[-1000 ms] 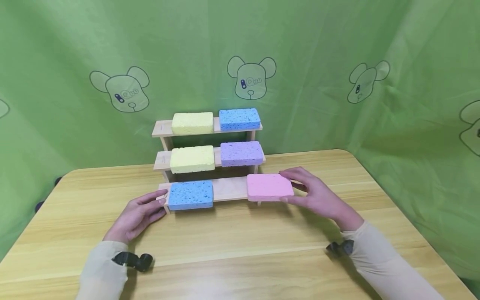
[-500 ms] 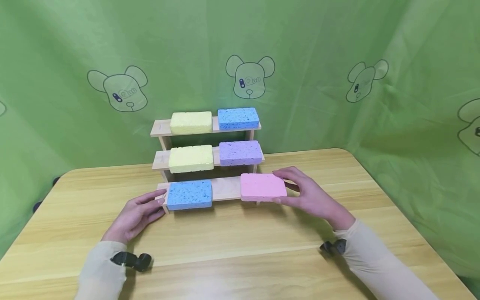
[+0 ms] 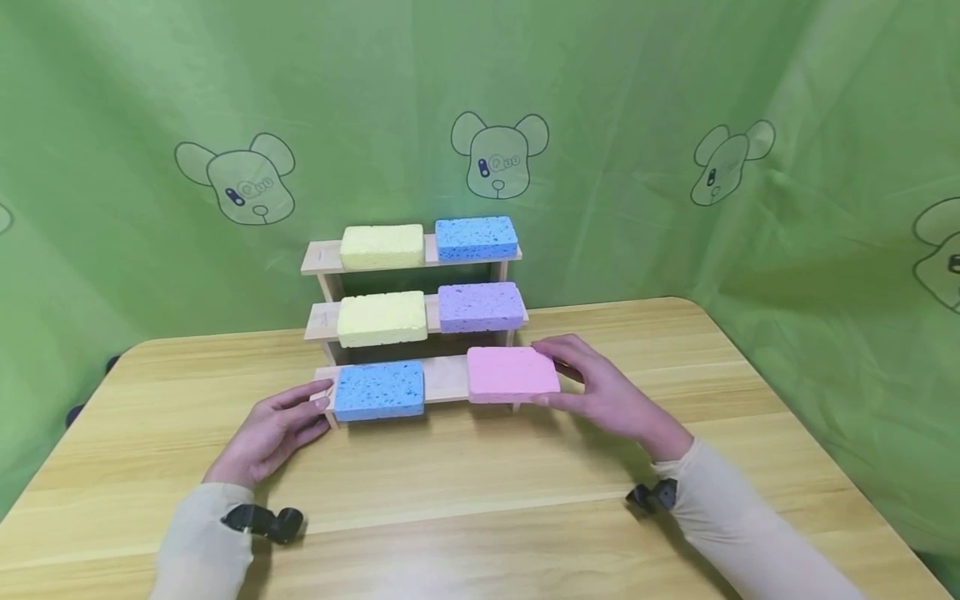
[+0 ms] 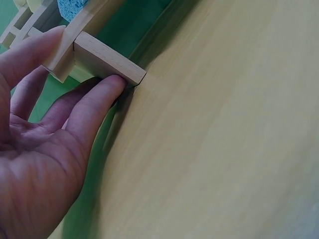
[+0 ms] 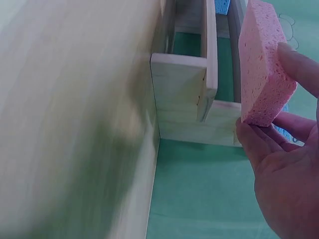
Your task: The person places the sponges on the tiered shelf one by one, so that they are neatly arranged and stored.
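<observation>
A three-tier wooden display stand [image 3: 446,377] holds thick, porous sponges. My right hand [image 3: 603,392] pinches a pink sponge [image 3: 512,374] by its right end, thumb on the near side and fingers at the far side. The right wrist view shows a gap between this sponge [image 5: 265,64] and the bottom board [image 5: 211,59]. At the stand's left end, my left hand [image 3: 273,429] grips the bottom board's end, with fingertips against the leg [image 4: 107,59] in the left wrist view. Left on the bottom tier lies a blue sponge [image 3: 379,389].
The middle tier carries a yellow sponge [image 3: 382,318] and a purple one [image 3: 481,307]. On the top tier lie another yellow sponge [image 3: 382,246] and another blue one [image 3: 476,238]. A wooden table [image 3: 465,508] supports the stand, with a green curtain [image 3: 600,200] behind.
My right hand has carried the pink sponge leftward along the bottom tier, narrowing the space to the blue sponge. My left hand has stayed on the stand's end.
</observation>
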The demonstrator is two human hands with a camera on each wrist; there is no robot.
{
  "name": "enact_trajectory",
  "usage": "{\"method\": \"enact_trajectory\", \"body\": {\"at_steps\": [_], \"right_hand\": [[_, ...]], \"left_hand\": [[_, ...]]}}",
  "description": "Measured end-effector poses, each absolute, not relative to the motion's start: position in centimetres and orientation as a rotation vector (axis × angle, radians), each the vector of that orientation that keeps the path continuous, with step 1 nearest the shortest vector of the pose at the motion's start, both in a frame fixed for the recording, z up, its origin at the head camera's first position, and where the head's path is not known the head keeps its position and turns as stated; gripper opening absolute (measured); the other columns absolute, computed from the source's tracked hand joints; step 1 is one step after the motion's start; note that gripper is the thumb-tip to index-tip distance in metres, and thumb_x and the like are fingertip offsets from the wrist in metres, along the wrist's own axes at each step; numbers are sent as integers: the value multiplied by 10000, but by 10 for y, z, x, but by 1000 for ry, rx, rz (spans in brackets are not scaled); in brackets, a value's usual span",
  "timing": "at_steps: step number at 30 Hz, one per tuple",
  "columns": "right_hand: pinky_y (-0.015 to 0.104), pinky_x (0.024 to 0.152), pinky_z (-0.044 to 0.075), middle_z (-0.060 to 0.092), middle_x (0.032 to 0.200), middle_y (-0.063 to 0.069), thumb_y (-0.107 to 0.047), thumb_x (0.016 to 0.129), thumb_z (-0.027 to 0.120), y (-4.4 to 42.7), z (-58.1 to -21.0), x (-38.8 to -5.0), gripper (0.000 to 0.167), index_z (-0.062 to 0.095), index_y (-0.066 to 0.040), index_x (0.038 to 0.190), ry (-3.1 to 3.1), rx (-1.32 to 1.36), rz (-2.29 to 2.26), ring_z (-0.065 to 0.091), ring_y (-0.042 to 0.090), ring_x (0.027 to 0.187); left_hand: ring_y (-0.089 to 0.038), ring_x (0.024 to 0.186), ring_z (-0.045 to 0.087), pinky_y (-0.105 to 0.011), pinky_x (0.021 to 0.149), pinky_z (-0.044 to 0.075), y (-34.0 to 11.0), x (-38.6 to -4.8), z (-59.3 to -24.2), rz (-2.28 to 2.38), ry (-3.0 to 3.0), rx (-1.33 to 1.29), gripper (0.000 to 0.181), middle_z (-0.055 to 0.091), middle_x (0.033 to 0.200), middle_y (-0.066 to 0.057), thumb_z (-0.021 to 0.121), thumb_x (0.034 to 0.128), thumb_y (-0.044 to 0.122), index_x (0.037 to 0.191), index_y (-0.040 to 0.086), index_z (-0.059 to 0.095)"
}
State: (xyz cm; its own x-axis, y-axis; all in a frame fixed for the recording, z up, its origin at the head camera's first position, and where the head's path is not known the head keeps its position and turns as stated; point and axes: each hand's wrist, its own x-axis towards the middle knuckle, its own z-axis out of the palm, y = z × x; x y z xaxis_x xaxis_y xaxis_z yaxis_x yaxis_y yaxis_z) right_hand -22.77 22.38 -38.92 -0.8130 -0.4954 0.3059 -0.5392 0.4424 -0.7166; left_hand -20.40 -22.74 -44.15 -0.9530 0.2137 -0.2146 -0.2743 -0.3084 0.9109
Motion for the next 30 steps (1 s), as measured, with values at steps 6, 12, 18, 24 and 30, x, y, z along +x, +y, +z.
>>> {"method": "enact_trajectory", "body": {"at_steps": [6, 12, 18, 24, 30], "right_hand": [[407, 1121, 353, 467, 1388, 131, -129, 826, 802, 219, -392, -230, 678, 482, 29, 1403, -2614, 956, 1406, 442, 307, 1296], [373, 1114, 360, 472, 1369, 149, -108, 813, 810, 219, -391, -232, 683, 483, 45, 1393, -2585, 944, 1477, 454, 322, 1288], [384, 1099, 381, 473, 1362, 156, -62, 808, 806, 218, -387, -232, 667, 486, 63, 1380, -2574, 946, 1531, 457, 329, 1286], [385, 1097, 385, 460, 1366, 152, -20, 796, 805, 216, -388, -232, 665, 490, 64, 1375, -2577, 957, 1559, 448, 321, 1283], [389, 1100, 375, 431, 1389, 140, -22, 788, 809, 211, -390, -233, 678, 490, 46, 1382, -2599, 981, 1563, 427, 318, 1295]], "left_hand": [[-218, 1074, 640, -365, 1007, 484, -227, -204, -442, 2327, 1625, -77, 294, 625, 1184, -50, 640, 923, -12, 1146, 163, 719], [-213, 1076, 638, -364, 1008, 484, -227, -204, -442, 2318, 1643, -68, 296, 614, 1200, -54, 631, 931, -9, 1157, 162, 715], [-212, 1065, 643, -360, 997, 492, -227, -204, -442, 2326, 1638, -72, 286, 632, 1172, -46, 633, 929, -10, 1122, 181, 727], [-213, 1060, 646, -361, 994, 495, -227, -204, -443, 2330, 1631, -69, 288, 642, 1157, -42, 623, 934, -17, 1110, 183, 732], [-213, 1064, 643, -362, 998, 491, -227, -204, -443, 2335, 1618, -79, 283, 645, 1158, -49, 629, 933, -12, 1119, 175, 731]]}}
